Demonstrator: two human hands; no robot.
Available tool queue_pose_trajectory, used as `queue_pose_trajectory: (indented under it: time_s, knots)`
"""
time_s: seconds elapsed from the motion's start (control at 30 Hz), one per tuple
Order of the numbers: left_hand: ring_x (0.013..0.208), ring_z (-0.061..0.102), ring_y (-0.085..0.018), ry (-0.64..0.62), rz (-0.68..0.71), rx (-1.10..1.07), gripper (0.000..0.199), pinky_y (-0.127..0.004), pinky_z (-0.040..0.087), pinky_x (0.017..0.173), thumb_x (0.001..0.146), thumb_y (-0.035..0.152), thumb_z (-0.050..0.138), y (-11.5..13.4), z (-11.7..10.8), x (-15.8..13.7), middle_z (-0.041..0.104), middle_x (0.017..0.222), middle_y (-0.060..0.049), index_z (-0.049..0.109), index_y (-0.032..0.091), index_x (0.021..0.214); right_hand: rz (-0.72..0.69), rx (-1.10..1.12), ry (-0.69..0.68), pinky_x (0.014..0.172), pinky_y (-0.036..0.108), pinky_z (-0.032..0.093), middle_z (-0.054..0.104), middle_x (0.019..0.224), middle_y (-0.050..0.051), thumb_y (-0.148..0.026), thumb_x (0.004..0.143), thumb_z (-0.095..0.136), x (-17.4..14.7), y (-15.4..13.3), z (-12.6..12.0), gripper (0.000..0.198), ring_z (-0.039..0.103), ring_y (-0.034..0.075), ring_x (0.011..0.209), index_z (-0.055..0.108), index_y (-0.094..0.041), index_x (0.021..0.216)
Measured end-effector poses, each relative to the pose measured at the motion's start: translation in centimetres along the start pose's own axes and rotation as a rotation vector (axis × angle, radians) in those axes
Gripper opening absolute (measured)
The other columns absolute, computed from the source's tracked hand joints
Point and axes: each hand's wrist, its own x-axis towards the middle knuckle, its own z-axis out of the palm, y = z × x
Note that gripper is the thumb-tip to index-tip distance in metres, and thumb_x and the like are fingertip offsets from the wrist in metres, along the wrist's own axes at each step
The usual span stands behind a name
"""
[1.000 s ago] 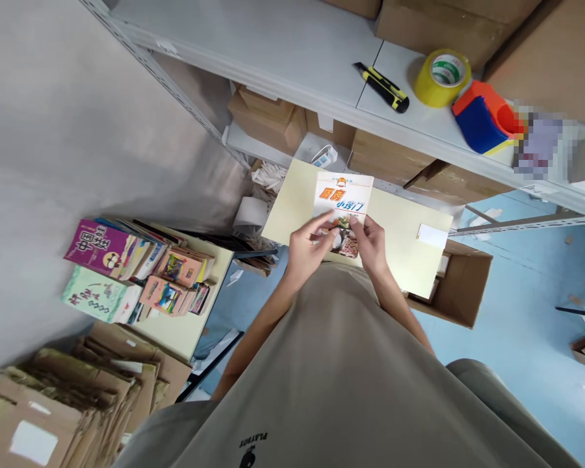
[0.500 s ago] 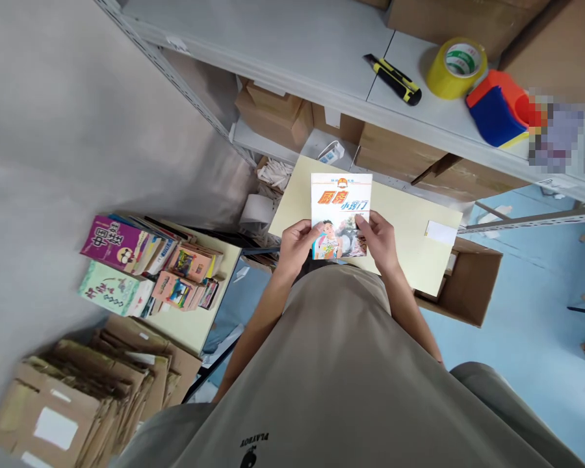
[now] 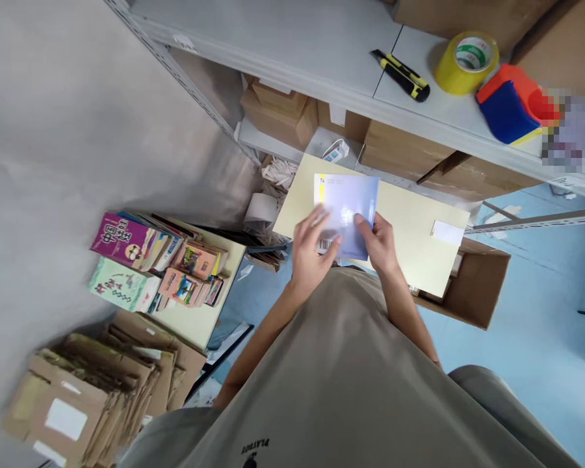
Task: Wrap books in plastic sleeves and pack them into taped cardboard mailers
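A thin book [image 3: 348, 201] is held up in front of me with its pale violet-blue back cover showing. A barcode sits at its lower left and a yellow strip at its upper left. My right hand [image 3: 381, 242] grips the right edge, thumb on the cover and fingers behind. My left hand [image 3: 312, 250] is over the lower left part, its fingers spread and slightly blurred; whether they press on the cover is hard to see. Beneath the book lies a pale yellow board-like tabletop [image 3: 409, 227].
Stacked books [image 3: 160, 260] fill a side table at left, above folded cardboard [image 3: 88, 383]. On the grey shelf [image 3: 273, 39] lie a box cutter [image 3: 400, 76], a yellow tape roll [image 3: 451, 68] and a red-blue tape dispenser [image 3: 509, 107]. An open carton [image 3: 482, 292] stands at right.
The book has been turned over from its illustrated front to its back cover. My left hand has shifted from gripping the lower left edge to lying spread over the cover.
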Motion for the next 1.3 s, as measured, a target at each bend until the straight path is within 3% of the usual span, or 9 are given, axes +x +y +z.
queue_pose_trajectory:
  time_s: [0.1,0.27,0.53,0.67,0.8,0.9,0.97,1.1,1.3]
  knots:
    - [0.147,0.077,-0.036,0.012,-0.178,-0.161,0.073,-0.048,0.066,0.119,0.101,0.079,0.088,-0.7,-1.8,1.0,0.082,0.157,-0.017,0.083,0.023,0.149,0.015,0.094,-0.056,0.077,0.039,0.066,0.081,0.094,0.004,-0.084,0.097,0.086,0.1,-0.6,-1.2,0.059,0.074,0.025,0.087,0.08,-0.027,0.108]
    - [0.102,0.086,-0.03,-0.186,-0.422,-0.403,0.069,-0.039,0.071,0.092,0.089,0.083,0.096,-0.7,-3.0,1.5,0.092,0.11,-0.011,0.094,0.018,0.111,0.064,0.093,-0.068,0.082,0.043,0.071,0.085,0.097,0.005,-0.088,0.093,0.088,-0.3,0.5,-1.1,0.063,0.08,0.028,0.092,0.083,-0.027,0.108]
    - [0.102,0.089,-0.026,0.03,-0.252,-0.223,0.047,-0.038,0.074,0.095,0.105,0.064,0.088,0.3,-1.8,-0.4,0.094,0.121,-0.006,0.096,0.023,0.125,-0.073,-0.155,0.036,0.123,0.059,0.067,0.077,0.166,0.016,-0.085,0.104,0.077,-1.5,1.9,-0.6,0.074,0.076,0.038,0.15,0.079,-0.031,0.155]
    - [0.124,0.089,-0.03,-0.005,-0.005,-0.065,0.032,-0.047,0.072,0.118,0.114,0.046,0.079,0.5,0.0,-1.9,0.091,0.138,-0.007,0.094,0.028,0.134,0.0,0.059,-0.237,0.114,0.055,0.073,0.085,0.153,0.013,-0.085,0.098,0.086,-2.8,1.4,1.1,0.074,0.082,0.037,0.139,0.083,-0.029,0.148]
    - [0.146,0.081,-0.031,-0.15,0.146,0.038,0.031,-0.054,0.062,0.134,0.113,0.038,0.078,-0.1,0.3,-2.6,0.083,0.157,-0.01,0.09,0.03,0.14,0.085,0.146,-0.138,0.109,0.052,0.073,0.093,0.129,0.009,-0.086,0.088,0.094,-2.4,2.0,1.3,0.068,0.087,0.036,0.122,0.089,-0.027,0.123]
    - [0.154,0.074,-0.034,-0.019,0.045,0.108,0.047,-0.054,0.062,0.132,0.106,0.048,0.087,-1.6,-1.6,-1.6,0.079,0.163,-0.015,0.084,0.026,0.147,0.185,0.219,-0.124,0.104,0.052,0.074,0.094,0.126,0.007,-0.083,0.083,0.1,-1.7,2.4,-0.3,0.066,0.088,0.035,0.115,0.09,-0.029,0.12]
    - [0.145,0.077,-0.036,0.02,-0.112,0.037,0.061,-0.052,0.067,0.12,0.099,0.056,0.091,-2.8,-3.1,-0.4,0.083,0.154,-0.018,0.082,0.023,0.149,0.209,0.243,-0.146,0.105,0.053,0.074,0.094,0.129,0.006,-0.08,0.083,0.101,-1.4,2.3,-1.5,0.064,0.088,0.034,0.116,0.09,-0.031,0.122]
    - [0.103,0.083,-0.03,-0.193,-0.357,-0.236,0.05,-0.042,0.07,0.092,0.093,0.058,0.091,-3.9,-4.8,1.2,0.091,0.111,-0.013,0.09,0.018,0.122,0.191,0.233,-0.242,0.119,0.057,0.071,0.093,0.133,0.005,-0.079,0.086,0.1,-1.3,1.4,-2.9,0.061,0.087,0.035,0.126,0.09,-0.032,0.123]
    - [0.077,0.07,-0.017,-0.169,-0.269,-0.256,0.036,-0.029,0.062,0.074,0.086,0.047,0.097,-3.1,-4.5,1.1,0.084,0.097,-0.004,0.088,0.021,0.11,0.046,0.063,-0.318,0.121,0.061,0.07,0.091,0.141,0.007,-0.08,0.102,0.086,-1.1,1.0,-3.8,0.06,0.085,0.035,0.132,0.088,-0.032,0.137]
